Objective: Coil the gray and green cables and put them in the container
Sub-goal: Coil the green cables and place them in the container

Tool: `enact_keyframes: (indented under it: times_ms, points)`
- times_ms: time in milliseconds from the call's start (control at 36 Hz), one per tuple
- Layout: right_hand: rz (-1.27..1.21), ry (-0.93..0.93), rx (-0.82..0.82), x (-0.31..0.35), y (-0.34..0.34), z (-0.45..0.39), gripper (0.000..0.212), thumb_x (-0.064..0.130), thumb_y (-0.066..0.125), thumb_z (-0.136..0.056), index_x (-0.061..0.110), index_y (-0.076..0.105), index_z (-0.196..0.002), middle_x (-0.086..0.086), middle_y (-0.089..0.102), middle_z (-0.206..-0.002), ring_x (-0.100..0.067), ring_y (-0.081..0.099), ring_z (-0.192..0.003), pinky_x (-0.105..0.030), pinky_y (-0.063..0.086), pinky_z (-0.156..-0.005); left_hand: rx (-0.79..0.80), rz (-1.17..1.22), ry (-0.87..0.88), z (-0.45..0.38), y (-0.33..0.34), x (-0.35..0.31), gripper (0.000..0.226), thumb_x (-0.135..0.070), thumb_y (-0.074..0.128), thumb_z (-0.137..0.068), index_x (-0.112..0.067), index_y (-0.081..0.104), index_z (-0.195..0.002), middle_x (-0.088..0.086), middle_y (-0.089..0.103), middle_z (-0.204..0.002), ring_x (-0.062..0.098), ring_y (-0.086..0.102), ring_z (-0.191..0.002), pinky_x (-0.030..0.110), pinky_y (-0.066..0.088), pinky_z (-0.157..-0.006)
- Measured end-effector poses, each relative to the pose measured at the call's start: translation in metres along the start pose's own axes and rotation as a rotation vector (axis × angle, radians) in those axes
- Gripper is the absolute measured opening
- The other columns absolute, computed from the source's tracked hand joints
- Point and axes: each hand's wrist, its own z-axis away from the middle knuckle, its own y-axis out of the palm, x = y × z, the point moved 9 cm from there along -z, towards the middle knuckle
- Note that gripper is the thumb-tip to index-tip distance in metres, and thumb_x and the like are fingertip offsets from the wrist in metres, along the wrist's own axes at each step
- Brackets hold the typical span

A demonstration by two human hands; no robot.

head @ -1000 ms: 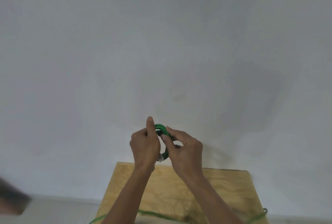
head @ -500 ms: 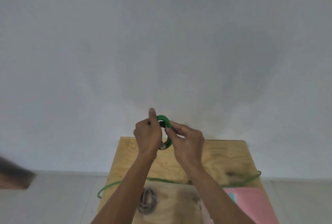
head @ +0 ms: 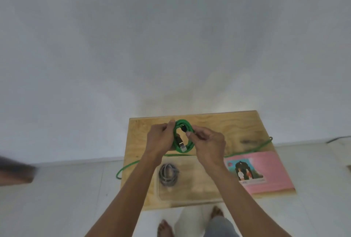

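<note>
Both hands [head: 161, 138] pinched on green cable [head: 187, 146] coil

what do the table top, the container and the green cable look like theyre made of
Table top: looks like plywood, unfinished or matte, with wavy grain and a dark knot. Container: seems to be clear plastic, since the wood shows through its walls. Green cable: probably a matte rubbery or braided jacket; the blur leaves it open.

Soft, even, dim light; slight overall blur, wide-angle bending at edges, faint wall shadows.
</note>
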Motion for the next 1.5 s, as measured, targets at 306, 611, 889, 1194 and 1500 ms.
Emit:
enact_keyframes:
  times_ms: [306,611,889,1194,1500]
  points:
    - [0.191,0.146,-0.065,-0.088,-0.028,0.015,0.020,0.005,0.084,-0.074,0.014,0.079,-0.090,0.000,0.076,-0.081,-0.016,0.070,-0.075,-0.030,0.056,-0.076,-0.140,-0.464,-0.033,-0.009,-0.037,0.090,0.037,-0.036,0.060,-0.096,-0.012,0.066,-0.123,0.010,0.070,-0.117,0.028,0.064,-0.110,0.040,0.051,-0.097]
    - [0.477,0.296,-0.052,-0.165,-0.044,0.034,0.017,0.005,0.080,-0.076,0.012,0.079,-0.091,-0.005,0.076,-0.089,-0.020,0.070,-0.082,-0.030,0.053,-0.088,0.006,-0.560,-0.217,-0.003,-0.021,0.173,0.039,-0.020,0.054,-0.098,-0.012,0.060,-0.136,0.015,0.067,-0.127,0.033,0.063,-0.116,0.040,0.054,-0.095]
    - [0.468,0.389,0.010,-0.190,-0.032,0.026,0.021,0.003,0.078,-0.078,0.005,0.076,-0.099,-0.001,0.070,-0.088,-0.013,0.061,-0.083,-0.007,0.039,-0.072,-0.062,-0.514,-0.223,-0.008,-0.027,0.188,0.031,-0.018,0.056,-0.094,-0.016,0.068,-0.122,0.012,0.073,-0.109,0.039,0.071,-0.087,0.048,0.061,-0.078]
    - [0.456,0.340,0.171,-0.202,-0.004,0.023,0.022,0.002,0.078,-0.078,0.011,0.075,-0.097,-0.003,0.075,-0.096,-0.018,0.069,-0.091,-0.032,0.055,-0.090,-0.096,-0.467,-0.224,-0.004,-0.028,0.195,0.030,-0.019,0.055,-0.093,-0.015,0.070,-0.120,0.011,0.075,-0.100,0.041,0.071,-0.082,0.051,0.062,-0.074]
    - [0.465,0.358,0.211,-0.212,-0.002,0.026,0.027,0.005,0.072,-0.084,0.017,0.073,-0.108,-0.001,0.073,-0.107,-0.016,0.067,-0.101,-0.034,0.053,-0.098,-0.094,-0.427,-0.227,-0.003,-0.028,0.197,0.030,-0.018,0.056,-0.096,-0.014,0.067,-0.123,0.011,0.074,-0.102,0.035,0.072,-0.081,0.048,0.062,-0.076]
